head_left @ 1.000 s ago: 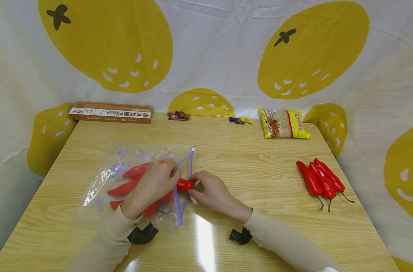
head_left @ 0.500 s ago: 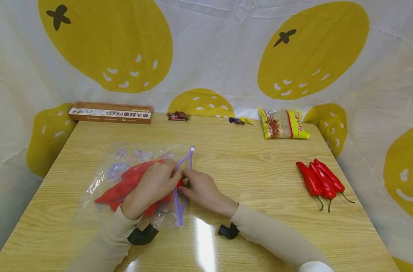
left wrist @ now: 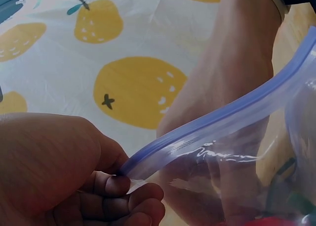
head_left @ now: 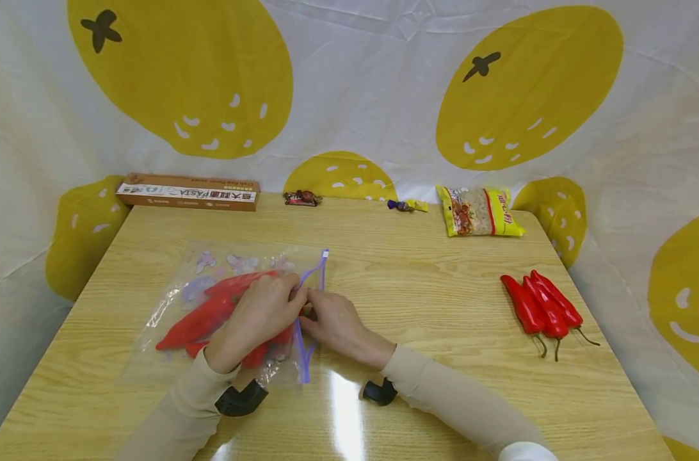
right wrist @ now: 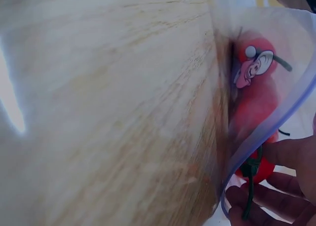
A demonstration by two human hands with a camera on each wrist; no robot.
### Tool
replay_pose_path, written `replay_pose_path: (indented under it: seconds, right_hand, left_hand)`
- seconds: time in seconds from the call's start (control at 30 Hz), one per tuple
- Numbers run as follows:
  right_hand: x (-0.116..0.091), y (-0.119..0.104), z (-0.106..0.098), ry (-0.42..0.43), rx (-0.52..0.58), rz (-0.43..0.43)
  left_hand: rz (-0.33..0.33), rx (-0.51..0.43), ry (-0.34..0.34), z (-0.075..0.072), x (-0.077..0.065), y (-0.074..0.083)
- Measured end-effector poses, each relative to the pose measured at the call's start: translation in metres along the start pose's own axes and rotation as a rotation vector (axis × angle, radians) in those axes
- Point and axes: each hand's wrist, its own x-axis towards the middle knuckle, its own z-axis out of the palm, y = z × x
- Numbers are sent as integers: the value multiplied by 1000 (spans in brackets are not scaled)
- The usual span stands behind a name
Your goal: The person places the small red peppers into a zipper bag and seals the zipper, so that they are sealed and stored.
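Observation:
A clear zip bag [head_left: 162, 320] with a purple zip edge lies on the left half of the table, its mouth facing right and parted. Several red chili peppers [head_left: 196, 321] show through its printed plastic. My left hand [head_left: 263, 314] lies across the bag and pinches the upper lip of the mouth by the purple zip strip [left wrist: 197, 127]. At the mouth, my right hand [head_left: 339, 325] holds a red chili pepper [right wrist: 260, 172] near its green stem, the pepper lying inside the bag. In the head view my hands mostly hide that pepper's stem end.
Three red chili peppers [head_left: 548, 310] lie together at the table's right side. Along the back edge stand a pasta box [head_left: 188, 193], two wrapped sweets [head_left: 302, 198] and a yellow food packet [head_left: 479, 211]. A patterned cloth [head_left: 361, 77] hangs behind the wooden table [head_left: 430, 275].
My right hand has moved left to the bag's mouth, pushing the chili pepper deeper into the bag. A red tip now reaches farther left inside. My left hand has stayed in place.

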Motion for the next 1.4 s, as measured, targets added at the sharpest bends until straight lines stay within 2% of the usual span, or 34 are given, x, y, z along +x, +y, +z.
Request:
replay_pose_path:
  seconds: [0.13, 0.3, 0.4, 0.53, 0.7, 0.93, 1.1, 1.2, 1.33, 1.4]
  right_hand:
    - [-4, 0, -4, 33, -36, -15]
    - [-17, 6, -18, 131, -75, -89]
    - [-30, 17, -34, 187, -85, -111]
    - [-52, 42, -57, 240, -94, -73]
    - [-89, 86, -86, 295, -164, 19]
    - [-144, 159, -138, 394, -396, 219]
    - [-177, 193, -165, 459, -514, 318]
    - [-191, 205, -172, 418, -565, 414]
    - [-203, 213, -173, 271, -561, 576]
    - [-205, 214, -171, 214, -550, 626]
  left_hand:
    - [-8, -1, 2, 0, 0, 0]
    - [-20, -5, 5, 0, -1, -1]
    - [-26, -12, 5, 0, -1, -1]
    - [-27, -26, 7, 1, -1, -2]
    - [-6, -27, 20, 0, -1, -4]
    - [5, -18, 29, -3, 0, -5]
    - [7, -21, 29, -3, -1, -5]
    - [10, -18, 35, -3, -1, -5]
    - [9, -21, 32, -3, -2, -5]
    - [5, -22, 27, -3, -1, -5]
